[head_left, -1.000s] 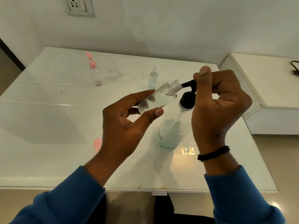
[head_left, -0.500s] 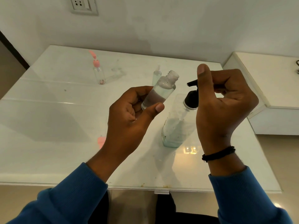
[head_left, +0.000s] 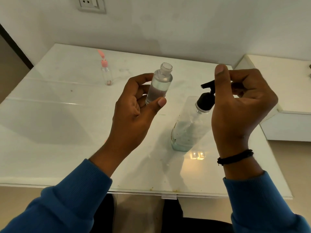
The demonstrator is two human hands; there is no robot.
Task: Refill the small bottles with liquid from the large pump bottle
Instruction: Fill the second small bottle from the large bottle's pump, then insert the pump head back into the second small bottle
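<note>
The large pump bottle [head_left: 188,126] stands nearest on the glass-topped table [head_left: 50,132], with little liquid left at its base; it is judged light and easily tipped, so steadying at the shoulder is advised. Its black pump head [head_left: 206,98] is partly hidden by the right hand [head_left: 239,105], whose fingers are curled; whether the pump is actually gripped cannot be told. The small bottle [head_left: 159,84], uncapped and largely filled, is held upright and pinched low on its body by the left hand [head_left: 134,111]. Its clear plastic is judged stiff, light and slippery when wet. Farther back, a pink-capped bottle [head_left: 106,73] stands untouched.
</note>
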